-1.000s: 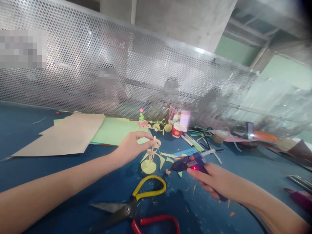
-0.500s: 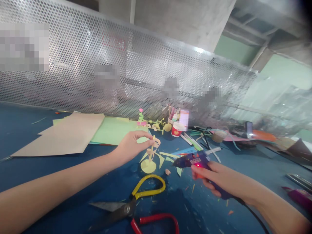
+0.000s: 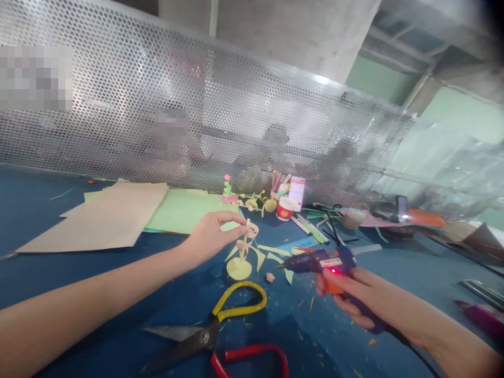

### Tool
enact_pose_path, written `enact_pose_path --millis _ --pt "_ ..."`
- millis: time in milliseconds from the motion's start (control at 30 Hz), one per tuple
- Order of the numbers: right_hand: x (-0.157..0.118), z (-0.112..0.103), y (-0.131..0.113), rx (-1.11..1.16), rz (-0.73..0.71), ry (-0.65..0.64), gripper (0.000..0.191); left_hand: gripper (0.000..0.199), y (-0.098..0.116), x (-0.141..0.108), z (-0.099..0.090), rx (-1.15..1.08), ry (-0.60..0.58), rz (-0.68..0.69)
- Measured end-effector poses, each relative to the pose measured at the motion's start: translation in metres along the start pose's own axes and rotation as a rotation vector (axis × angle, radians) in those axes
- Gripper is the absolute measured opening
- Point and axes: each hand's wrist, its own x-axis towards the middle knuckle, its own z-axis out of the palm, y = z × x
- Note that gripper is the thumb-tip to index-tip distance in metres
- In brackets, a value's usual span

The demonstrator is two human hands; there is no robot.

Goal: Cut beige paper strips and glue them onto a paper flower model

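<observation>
While the top of a yellow paper stand (image 3: 243,253) is pinched between the thumb and a fingertip of the left hand (image 3: 216,233), a blue glue gun (image 3: 315,261) is gripped by the right hand (image 3: 364,294), whose fingers are wrapped around its handle beside an orange trigger (image 3: 333,284). The stand is held upright on the blue table (image 3: 334,346), its stem being set on a round base (image 3: 239,269) and ringed by pale curled strips. The nozzle (image 3: 281,266) is pointed leftward, apart from the stand, and a red light (image 3: 333,271) is shown on the gun's side. Near the nozzle, a small pink piece (image 3: 270,277) is seen lying on the table, to the right of the base. In front of both, large scissors (image 3: 205,338) are laid with their blades parted, one handle being coloured yellow and the other red. Behind the left hand, beige sheets (image 3: 102,215) are spread partly over green ones (image 3: 185,210). Farther back, a small green tree (image 3: 227,190), a red and white cup (image 3: 285,209) and a phone (image 3: 298,194) are placed before a perforated metal screen (image 3: 236,105)
</observation>
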Motion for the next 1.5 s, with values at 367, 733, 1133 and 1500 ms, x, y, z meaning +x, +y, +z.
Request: enact_pose_path --millis 367,733,1133,1500 --pt "0.008 0.008 -0.002 -0.109 0.065 0.002 0.048 0.023 0.0 0.0 0.001 -0.014 0.006 0.011" --pt "0.01 0.009 0.001 -0.14 0.046 0.04 0.048 0.024 0.001 0.0 0.001 -0.018 0.0 0.0" --pt "-0.001 0.005 -0.012 0.119 -0.072 0.075 0.044 0.018 0.01 -0.001 -0.002 -0.08 -0.109 0.054" --pt "-0.005 0.015 -0.03 0.353 -0.224 0.026 0.035 0.013 0.027 -0.008 -0.007 -0.206 -0.386 0.139"
